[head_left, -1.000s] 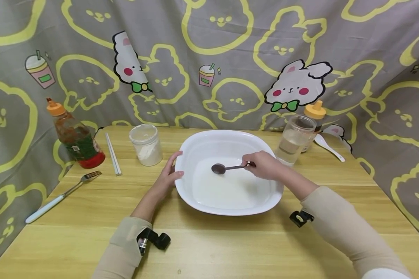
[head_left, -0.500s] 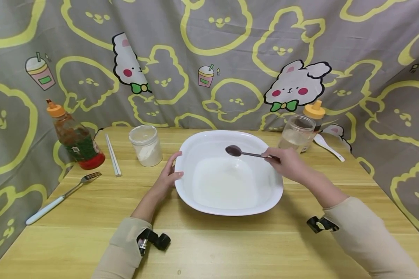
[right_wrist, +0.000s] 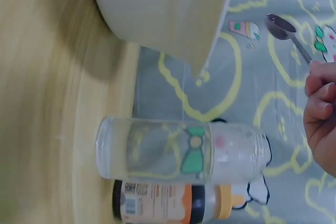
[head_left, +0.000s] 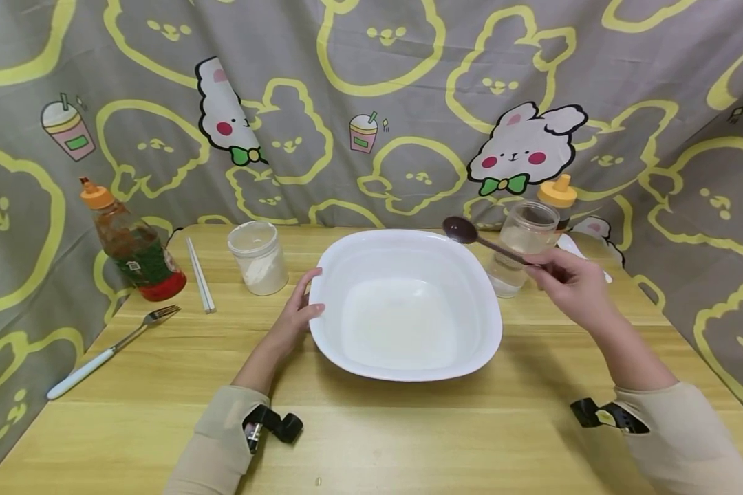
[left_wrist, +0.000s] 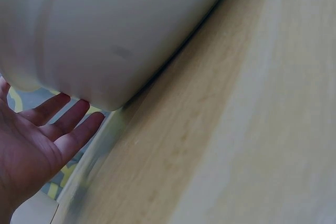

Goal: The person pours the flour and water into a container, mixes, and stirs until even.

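My left hand [head_left: 294, 309] holds the near-left rim of a white basin [head_left: 470, 344], thumb at its edge. In the left wrist view, the fingers [left_wrist: 73, 121] reach to the basin's outer wall. A shallow layer of pale, whitish liquid [head_left: 402, 323] covers the bottom. My right hand [head_left: 569, 282] pinches the handle of a dark brown spoon [head_left: 460, 229] to the right of the basin. Its bowl is raised near the far-right rim, beside a clear jar of water [head_left: 510, 254]. The right wrist view also shows the spoon [right_wrist: 281, 27] up in the air.
A yellow-capped bottle [head_left: 557, 194] and a white spoon [head_left: 585, 254] are behind the water jar [right_wrist: 157, 150]. On the left are a jar of white powder [head_left: 263, 268], chopsticks [head_left: 201, 275], a fork [head_left: 114, 350] and a red sauce bottle [head_left: 136, 247]. A patterned curtain [head_left: 297, 41] hangs behind.
My right hand has lifted the spoon out of the basin and carried it up and right, over to the water jar. The left hand has stayed at the rim.
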